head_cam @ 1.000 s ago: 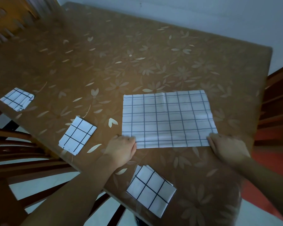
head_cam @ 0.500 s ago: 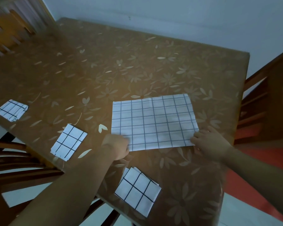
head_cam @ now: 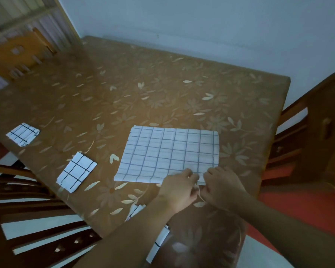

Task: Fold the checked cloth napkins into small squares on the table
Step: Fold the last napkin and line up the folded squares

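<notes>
A white napkin with a dark grid [head_cam: 168,153] lies flat as a wide rectangle on the brown flowered table [head_cam: 143,97]. My left hand [head_cam: 179,188] and my right hand [head_cam: 222,187] sit close together at its near right corner, fingers curled and pinching the near edge. A thin pale strand [head_cam: 199,192] shows between the two hands. Three folded checked squares lie on the table: one at the far left [head_cam: 23,134], one left of the open napkin [head_cam: 76,172], and one near the front edge [head_cam: 159,242], mostly hidden under my left forearm.
Dark wooden chairs stand at the near left [head_cam: 33,209] and at the right [head_cam: 315,136]; a lighter chair [head_cam: 19,53] is at the far left. A pale wall [head_cam: 201,26] backs the table. The table's front edge runs under my forearms.
My left hand has slid right along the napkin's near edge from the left corner to meet my right hand at the right corner. The napkin stays flat.
</notes>
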The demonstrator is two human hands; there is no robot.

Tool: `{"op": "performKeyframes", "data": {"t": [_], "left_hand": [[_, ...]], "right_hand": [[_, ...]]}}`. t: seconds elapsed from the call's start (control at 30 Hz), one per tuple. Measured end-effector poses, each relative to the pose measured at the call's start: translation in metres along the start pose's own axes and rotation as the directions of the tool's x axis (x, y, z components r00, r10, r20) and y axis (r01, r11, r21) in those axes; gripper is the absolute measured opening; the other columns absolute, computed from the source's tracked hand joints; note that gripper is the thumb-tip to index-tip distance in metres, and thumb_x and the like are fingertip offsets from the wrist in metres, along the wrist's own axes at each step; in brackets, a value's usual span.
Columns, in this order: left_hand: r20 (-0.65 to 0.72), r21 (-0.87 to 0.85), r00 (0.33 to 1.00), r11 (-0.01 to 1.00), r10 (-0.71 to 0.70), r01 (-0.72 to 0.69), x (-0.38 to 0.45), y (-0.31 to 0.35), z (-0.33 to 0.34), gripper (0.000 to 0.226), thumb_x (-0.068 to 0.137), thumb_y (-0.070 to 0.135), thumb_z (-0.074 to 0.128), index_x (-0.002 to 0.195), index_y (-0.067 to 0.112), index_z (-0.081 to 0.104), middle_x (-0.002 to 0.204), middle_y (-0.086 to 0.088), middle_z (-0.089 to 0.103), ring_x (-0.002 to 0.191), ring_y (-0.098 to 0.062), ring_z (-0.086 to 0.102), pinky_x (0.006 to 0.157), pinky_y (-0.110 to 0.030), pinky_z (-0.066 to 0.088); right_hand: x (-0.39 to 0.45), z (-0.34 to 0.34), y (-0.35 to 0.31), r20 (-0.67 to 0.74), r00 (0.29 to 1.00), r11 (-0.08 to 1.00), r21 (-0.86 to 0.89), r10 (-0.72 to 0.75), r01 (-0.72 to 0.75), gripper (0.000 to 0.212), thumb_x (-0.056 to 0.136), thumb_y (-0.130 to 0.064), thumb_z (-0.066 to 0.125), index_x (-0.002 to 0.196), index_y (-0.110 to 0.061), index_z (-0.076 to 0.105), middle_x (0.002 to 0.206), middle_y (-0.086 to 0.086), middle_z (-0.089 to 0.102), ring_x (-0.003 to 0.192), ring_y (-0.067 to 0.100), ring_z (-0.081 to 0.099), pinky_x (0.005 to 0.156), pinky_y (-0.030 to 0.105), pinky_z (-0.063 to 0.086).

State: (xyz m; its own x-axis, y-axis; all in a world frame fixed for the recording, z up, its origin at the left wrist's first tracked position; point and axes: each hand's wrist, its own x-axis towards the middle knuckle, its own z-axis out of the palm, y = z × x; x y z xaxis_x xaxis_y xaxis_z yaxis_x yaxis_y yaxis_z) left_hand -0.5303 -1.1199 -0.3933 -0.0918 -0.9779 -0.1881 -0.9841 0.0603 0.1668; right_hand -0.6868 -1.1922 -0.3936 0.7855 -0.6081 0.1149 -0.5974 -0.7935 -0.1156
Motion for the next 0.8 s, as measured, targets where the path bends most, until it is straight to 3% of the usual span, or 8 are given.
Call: {"op": "performKeyframes", "data": {"t": [0.1, 0.17, 0.23, 0.3, 0.43, 0.5, 0.63, 0.8], "left_hand": [[-0.085, 0.0, 0.996, 1.0, -0.024, 0.024, -0.009, 0.007, 0.004, 0.027, 0.096, 0.034, 0.043, 0.11, 0.023, 0.062, 0.104, 0.001, 0.062, 0.091, -0.023, 0.062, 0.071, -0.033, 0.041], [-0.125, -0.031, 0.991, 0.998, -0.056, 0.052, -0.019, 0.005, 0.005, 0.024, 0.093, 0.031, 0.046, 0.106, 0.025, 0.066, 0.098, 0.002, 0.065, 0.09, -0.023, 0.063, 0.07, -0.032, 0.04], [-0.168, -0.057, 0.983, 0.997, -0.069, 0.06, -0.034, 0.002, 0.007, 0.025, 0.092, 0.03, 0.046, 0.105, 0.026, 0.067, 0.098, 0.002, 0.067, 0.089, -0.023, 0.065, 0.072, -0.032, 0.044], [-0.228, -0.12, 0.971, 0.992, -0.075, 0.048, -0.051, 0.001, 0.009, 0.026, 0.092, 0.029, 0.046, 0.104, 0.027, 0.069, 0.097, 0.003, 0.069, 0.087, -0.022, 0.066, 0.073, -0.033, 0.048], [-0.324, -0.321, 0.938, 0.947, -0.127, 0.017, -0.09, 0.002, 0.011, 0.022, 0.091, 0.026, 0.053, 0.099, 0.025, 0.073, 0.099, 0.008, 0.072, 0.088, -0.014, 0.067, 0.076, -0.029, 0.051], [-0.325, -0.379, 0.936, 0.925, -0.137, 0.003, -0.102, 0.002, 0.012, 0.021, 0.092, 0.025, 0.056, 0.1, 0.024, 0.074, 0.109, 0.009, 0.071, 0.096, -0.011, 0.066, 0.082, -0.028, 0.052], [-0.334, -0.391, 0.924, 0.919, -0.185, 0.042, -0.117, 0.0, 0.011, 0.021, 0.09, 0.019, 0.059, 0.104, 0.023, 0.075, 0.128, 0.004, 0.063, 0.116, -0.013, 0.059, 0.092, -0.027, 0.046], [-0.271, -0.328, 0.916, 0.923, -0.297, 0.202, -0.099, 0.004, 0.002, 0.029, 0.088, 0.016, 0.054, 0.105, 0.026, 0.075, 0.134, 0.009, 0.056, 0.123, -0.014, 0.048, 0.099, -0.03, 0.04]], "right_hand": [[-0.012, -0.004, -0.013, -0.14, 0.989, 0.988, 0.142, -0.044, 0.064, 0.024, 0.064, -0.035, 0.072, 0.061, -0.02, 0.053, 0.059, -0.005, 0.052, 0.054, 0.015, 0.051, 0.051, 0.029, 0.045], [-0.023, -0.003, -0.016, -0.093, 0.993, 0.984, 0.156, -0.07, 0.084, 0.025, 0.07, -0.047, 0.065, 0.079, -0.024, 0.059, 0.074, -0.009, 0.059, 0.067, 0.011, 0.056, 0.062, 0.028, 0.05], [-0.034, -0.004, -0.018, -0.008, 0.996, 0.991, 0.101, -0.086, 0.086, 0.044, 0.07, -0.056, 0.064, 0.102, -0.025, 0.062, 0.096, -0.01, 0.065, 0.086, 0.008, 0.061, 0.074, 0.028, 0.052], [-0.043, -0.003, -0.017, 0.023, 0.997, 0.996, 0.045, -0.074, 0.073, 0.051, 0.068, -0.046, 0.075, 0.112, -0.022, 0.064, 0.105, -0.007, 0.068, 0.094, 0.011, 0.065, 0.078, 0.03, 0.052], [-0.049, -0.007, -0.01, 0.152, 0.988, 0.999, -0.026, 0.04, -0.037, 0.041, 0.072, -0.025, 0.071, 0.113, -0.026, 0.066, 0.115, -0.009, 0.067, 0.108, 0.013, 0.061, 0.09, 0.035, 0.044], [-0.05, -0.01, -0.003, 0.231, 0.97, 0.995, -0.078, 0.071, -0.054, 0.028, 0.082, -0.025, 0.059, 0.109, -0.032, 0.062, 0.12, -0.015, 0.06, 0.117, 0.01, 0.053, 0.095, 0.032, 0.034], [-0.047, -0.023, 0.003, 0.276, 0.961, 0.983, -0.18, 0.026, 0.025, 0.01, 0.089, -0.033, 0.05, 0.095, -0.033, 0.058, 0.106, -0.015, 0.06, 0.106, 0.006, 0.051, 0.088, 0.025, 0.029], [-0.042, -0.026, 0.014, 0.349, 0.921, 0.968, -0.11, -0.174, 0.225, 0.038, 0.084, -0.046, 0.028, 0.098, -0.026, 0.058, 0.103, -0.009, 0.059, 0.099, 0.011, 0.054, 0.088, 0.028, 0.038]]}}
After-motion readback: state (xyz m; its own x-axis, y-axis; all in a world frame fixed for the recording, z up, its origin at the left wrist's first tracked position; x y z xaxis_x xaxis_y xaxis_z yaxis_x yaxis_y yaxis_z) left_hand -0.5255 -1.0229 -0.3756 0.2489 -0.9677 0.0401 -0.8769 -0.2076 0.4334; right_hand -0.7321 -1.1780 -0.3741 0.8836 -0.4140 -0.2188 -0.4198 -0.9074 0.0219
